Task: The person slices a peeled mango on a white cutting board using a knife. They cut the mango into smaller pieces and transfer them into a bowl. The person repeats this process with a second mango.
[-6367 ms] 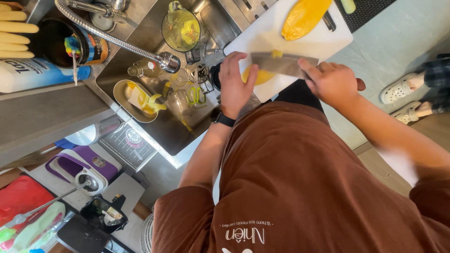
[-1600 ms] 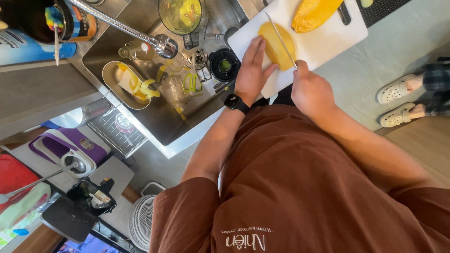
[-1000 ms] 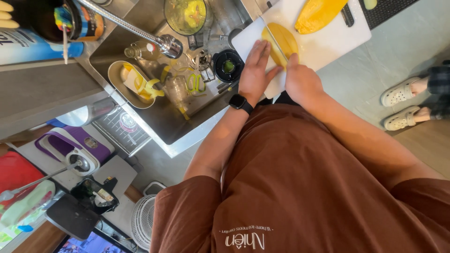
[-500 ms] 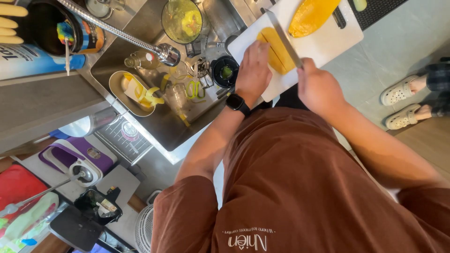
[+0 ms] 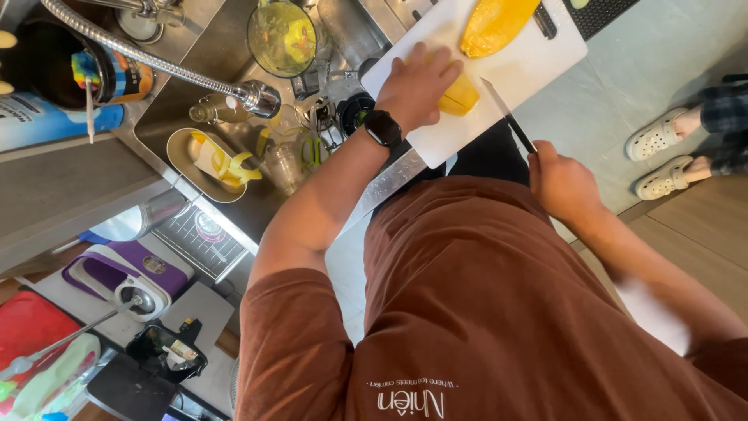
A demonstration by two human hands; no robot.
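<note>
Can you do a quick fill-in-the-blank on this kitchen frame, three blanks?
1. The left hand presses a yellow fruit piece onto the white ____.
2. The right hand grips a ____ whose blade points toward the board.
3. The black watch sits on the ____ wrist.

Missing words: cutting board; knife; left

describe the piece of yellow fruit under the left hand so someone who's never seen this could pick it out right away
Start at the white cutting board beside the sink. Two yellow fruit pieces lie on it; the one meant is the smaller piece near the board's middle, pressed under the left hand. The larger piece lies untouched at the far edge.
</note>
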